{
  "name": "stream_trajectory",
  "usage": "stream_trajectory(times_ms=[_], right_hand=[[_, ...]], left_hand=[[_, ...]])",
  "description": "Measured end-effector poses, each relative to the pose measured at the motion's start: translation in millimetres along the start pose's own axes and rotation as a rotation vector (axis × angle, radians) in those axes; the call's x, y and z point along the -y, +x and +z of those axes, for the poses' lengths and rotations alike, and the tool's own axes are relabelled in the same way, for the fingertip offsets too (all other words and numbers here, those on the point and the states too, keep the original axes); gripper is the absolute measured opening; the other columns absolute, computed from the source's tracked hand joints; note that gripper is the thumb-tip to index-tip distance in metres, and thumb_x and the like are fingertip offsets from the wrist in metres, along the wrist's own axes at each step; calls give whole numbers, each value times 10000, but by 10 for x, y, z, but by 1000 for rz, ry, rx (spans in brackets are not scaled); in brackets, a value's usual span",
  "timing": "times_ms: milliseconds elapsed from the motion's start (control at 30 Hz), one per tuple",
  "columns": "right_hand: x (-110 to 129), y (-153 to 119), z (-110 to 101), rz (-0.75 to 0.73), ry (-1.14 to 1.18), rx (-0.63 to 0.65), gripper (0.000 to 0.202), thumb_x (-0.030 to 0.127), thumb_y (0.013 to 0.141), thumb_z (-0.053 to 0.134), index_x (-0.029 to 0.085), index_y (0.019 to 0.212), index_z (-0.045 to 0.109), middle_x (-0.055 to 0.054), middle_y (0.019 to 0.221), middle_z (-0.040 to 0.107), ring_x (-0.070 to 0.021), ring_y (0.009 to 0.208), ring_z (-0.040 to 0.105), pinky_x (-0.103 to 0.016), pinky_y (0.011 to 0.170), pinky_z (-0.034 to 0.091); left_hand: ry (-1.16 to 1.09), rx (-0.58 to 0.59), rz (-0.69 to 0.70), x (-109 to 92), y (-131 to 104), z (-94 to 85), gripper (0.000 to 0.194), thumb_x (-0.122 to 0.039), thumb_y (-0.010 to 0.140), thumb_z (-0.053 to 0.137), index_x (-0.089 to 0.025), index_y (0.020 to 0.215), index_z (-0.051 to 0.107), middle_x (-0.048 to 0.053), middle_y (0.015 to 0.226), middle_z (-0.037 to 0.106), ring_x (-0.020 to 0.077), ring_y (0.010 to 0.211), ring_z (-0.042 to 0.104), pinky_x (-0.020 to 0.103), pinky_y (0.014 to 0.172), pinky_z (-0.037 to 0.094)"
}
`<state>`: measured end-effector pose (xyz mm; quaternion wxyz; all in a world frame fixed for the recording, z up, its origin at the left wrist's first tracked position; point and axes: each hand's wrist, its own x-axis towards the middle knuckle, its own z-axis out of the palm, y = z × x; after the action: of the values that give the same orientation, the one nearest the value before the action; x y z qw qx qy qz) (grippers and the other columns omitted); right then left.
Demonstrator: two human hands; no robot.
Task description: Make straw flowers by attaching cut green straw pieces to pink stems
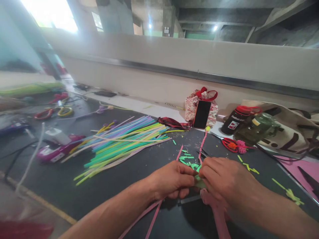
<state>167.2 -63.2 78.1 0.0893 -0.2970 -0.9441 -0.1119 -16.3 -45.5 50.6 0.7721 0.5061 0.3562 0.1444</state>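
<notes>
My left hand (pixel 175 181) is closed, its thumb and fingers pinching a small green piece near the table's front. Close against it, my right hand (pixel 219 176) is closed too, with dark pointed tips showing above its fingers, perhaps scissors or tweezers. What exactly it grips is hidden. Short cut green pieces (pixel 189 162) lie just beyond my fingertips. A pink strip (pixel 154 219) passes under my left wrist, and a wider pink piece (pixel 219 217) hangs below my right hand. Past my hands stands a twisted pink stem (pixel 203 142) with a yellow tip.
Many coloured fuzzy stems (pixel 124 142) lie left of centre, beside a purple glue gun (pixel 58 149). Behind are a phone (pixel 202 114) and a patterned bag (pixel 190 108). Red-handled scissors (pixel 229 145), a black bottle (pixel 235 121) and yellow bits (pixel 294 196) are at right.
</notes>
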Motion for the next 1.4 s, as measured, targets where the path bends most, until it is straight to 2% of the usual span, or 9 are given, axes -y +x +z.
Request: stream_trajectory(times_ms=[267, 400, 533, 733, 900, 1000, 1167, 1267, 1400], right_hand=[[61, -14, 63, 147, 141, -119, 184, 98, 801, 420, 159, 659, 519, -27, 664, 499, -158, 601, 442, -288, 531, 294], [66, -28, 86, 158, 220, -170, 186, 76, 806, 421, 144, 680, 540, -40, 701, 533, -154, 640, 477, -280, 556, 317], [58, -46, 129, 148, 237, -202, 178, 60, 801, 428, 140, 716, 562, -49, 729, 554, -159, 669, 492, -282, 582, 340], [55, -51, 161, 147, 257, -195, 161, 77, 806, 453, 161, 743, 575, -35, 738, 567, -156, 665, 504, -279, 569, 346], [-19, -121, -53, 209, 457, -141, 194, 154, 842, 495, 231, 1000, 576, -8, 820, 585, -134, 719, 537, -251, 587, 386], [-82, -183, -162, 321, 599, -125, 259, 169, 856, 482, 268, 1089, 537, 6, 874, 583, -110, 742, 552, -226, 626, 417], [-47, -189, -107, 441, 695, -77, 430, 81, 722, 596, 290, 1094, 542, 25, 915, 583, -103, 718, 537, -209, 607, 415], [22, -132, -34, 461, 762, -85, 506, 7, 643, 602, 273, 1071, 563, 23, 894, 581, -114, 736, 532, -215, 625, 421], [39, -80, 45, 423, 843, -174, 308, 73, 715, 610, 241, 973, 607, -1, 865, 579, -127, 742, 534, -233, 620, 424]], left_hand=[[-65, 7, 67, 38, 28, 0, 195, -239, 674, 612, -143, 835, 667, -74, 444, 479, 10, 287, 342, 155, 279, 116], [-93, -2, 68, 63, 52, -10, 295, -267, 636, 656, -143, 903, 671, -53, 517, 516, 17, 336, 409, 161, 286, 109], [-106, 4, 70, 69, 60, 5, 256, -251, 637, 649, -140, 866, 674, -42, 555, 545, 16, 340, 431, 161, 286, 114], [-111, 27, 58, 87, 64, 26, 239, -220, 649, 626, -128, 865, 673, -60, 469, 502, 30, 338, 452, 155, 278, 134], [-130, 55, 91, 52, 35, -23, 313, -248, 651, 656, -152, 949, 660, -7, 700, 605, 26, 398, 496, 147, 271, 145], [-146, 52, 85, 25, 13, -50, 354, -256, 632, 681, -151, 969, 652, -1, 722, 611, 29, 415, 499, 142, 274, 159], [-227, 64, 100, 15, 5, -52, 391, -240, 608, 696, -136, 981, 642, 14, 778, 622, 20, 432, 507, 137, 276, 147], [-266, 71, 100, 20, 13, -54, 334, -248, 646, 669, -114, 950, 640, 11, 702, 620, 16, 399, 484, 134, 269, 143], [-281, 95, 95, 34, 29, -76, 275, -266, 690, 634, -93, 904, 633, -12, 525, 560, 20, 335, 425, 133, 261, 120]])
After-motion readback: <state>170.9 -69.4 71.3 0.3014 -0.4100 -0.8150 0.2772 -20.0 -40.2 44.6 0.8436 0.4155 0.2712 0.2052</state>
